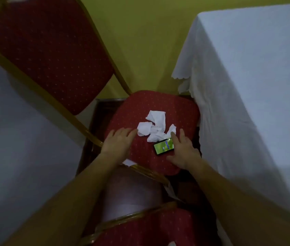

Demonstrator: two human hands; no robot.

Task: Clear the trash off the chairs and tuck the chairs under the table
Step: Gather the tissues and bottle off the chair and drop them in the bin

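A red padded chair (133, 110) with a gold frame stands beside the table. On its seat lie crumpled white tissues (155, 127) and a small green candy box (163, 146). My left hand (118, 143) hovers open over the seat, fingertips just left of the tissues. My right hand (182, 150) is open too, its fingers spread beside the green box and its index finger touching the tissue edge. Neither hand holds anything. A scrap of white paper (128, 162) peeks out at the seat's near edge.
A table under a white cloth (247, 77) fills the right side, close to the chair's seat. A second red chair (149, 228) sits at the bottom, near my body. A yellow-green wall (140, 41) rises behind, and dark floor shows under the chairs.
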